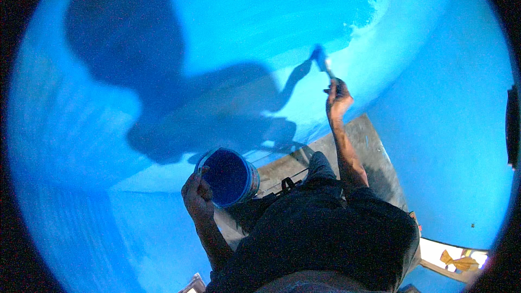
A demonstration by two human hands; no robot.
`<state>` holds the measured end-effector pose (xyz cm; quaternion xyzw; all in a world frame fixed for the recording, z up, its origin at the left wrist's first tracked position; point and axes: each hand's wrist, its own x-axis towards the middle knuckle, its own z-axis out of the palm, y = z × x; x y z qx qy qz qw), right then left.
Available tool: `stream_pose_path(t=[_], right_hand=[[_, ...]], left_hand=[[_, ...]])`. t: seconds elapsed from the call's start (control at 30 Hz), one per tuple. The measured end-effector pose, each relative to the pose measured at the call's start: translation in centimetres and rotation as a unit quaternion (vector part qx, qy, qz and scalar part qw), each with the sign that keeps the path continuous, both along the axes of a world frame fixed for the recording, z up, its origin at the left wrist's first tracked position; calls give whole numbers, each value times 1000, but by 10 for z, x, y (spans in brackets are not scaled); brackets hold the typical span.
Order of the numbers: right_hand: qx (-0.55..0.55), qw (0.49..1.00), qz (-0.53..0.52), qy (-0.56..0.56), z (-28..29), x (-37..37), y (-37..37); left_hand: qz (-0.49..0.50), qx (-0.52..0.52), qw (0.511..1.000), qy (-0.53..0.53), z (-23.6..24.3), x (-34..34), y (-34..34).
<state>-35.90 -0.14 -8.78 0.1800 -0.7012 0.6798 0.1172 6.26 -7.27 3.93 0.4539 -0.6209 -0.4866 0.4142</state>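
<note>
My right hand [338,99] is closed round the handle of a paintbrush [325,66], its bristles dark with blue paint and close to the wall in front of me. Whether the bristles touch the wall I cannot tell. At the lower left, my left hand [197,192] grips the rim of a paint bucket [253,182], whose inside looks deep blue. The wall [244,27] carries a brighter, wet-looking blue over its upper middle, with a ragged edge at the right beside a paler blue band.
Large shadows of my body and arm [217,92] fall across the wall. A second blue wall [450,130] stands at the right, with a dark object [512,127] at its far edge. Below lies a grey floor [366,141]. A bright opening [434,252] shows at the lower right.
</note>
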Motion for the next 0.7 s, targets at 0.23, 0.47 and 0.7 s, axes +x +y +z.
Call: stream_pose_path(t=[0.23, 0.47, 0.7], right_hand=[[194, 977, 48, 72, -18, 74, -79], [68, 924, 294, 232, -19, 168, -156], [38, 940, 319, 118, -47, -11, -176]], left_hand=[[14, 30, 999, 20, -2, -28, -6], [39, -6, 998, -38, 7, -47, -27], [39, -1, 999, -23, 7, -89, -59]])
